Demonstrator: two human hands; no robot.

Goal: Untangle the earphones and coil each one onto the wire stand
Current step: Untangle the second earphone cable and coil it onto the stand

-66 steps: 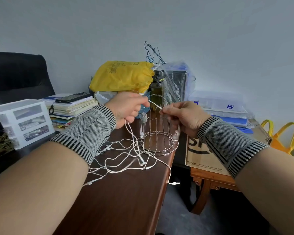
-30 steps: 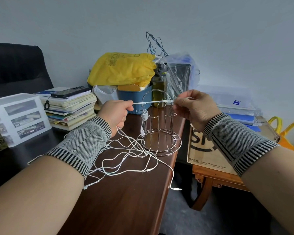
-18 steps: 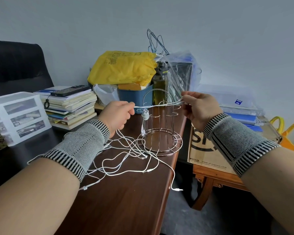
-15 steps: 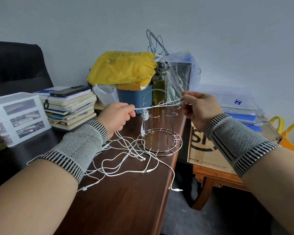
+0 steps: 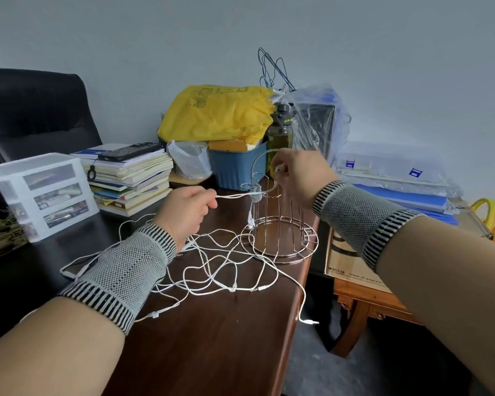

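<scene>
A silver wire stand [image 5: 280, 224] with a round base stands near the right edge of the dark wooden desk [image 5: 206, 338]. White earphone cables [image 5: 220, 270] lie tangled in loose loops in front of it, one plug hanging over the desk edge. My left hand [image 5: 186, 212] pinches a stretch of white cable left of the stand. My right hand [image 5: 300, 175] holds the other end of that stretch at the stand's top, by its hooks. A small coil of cable sits on one hook [image 5: 256, 194].
A stack of books with a phone on top [image 5: 129, 175] and a white drawer box [image 5: 43, 192] stand at the left. A yellow bag [image 5: 217, 112], blue tub [image 5: 237, 167], bottle and plastic bags crowd the back. A lower side table with a cardboard box [image 5: 352, 267] is at the right.
My right hand has moved down and in to the stand's top hooks, slackening and lowering the taut cable. My left hand has stayed left of the stand, still pinching the cable.
</scene>
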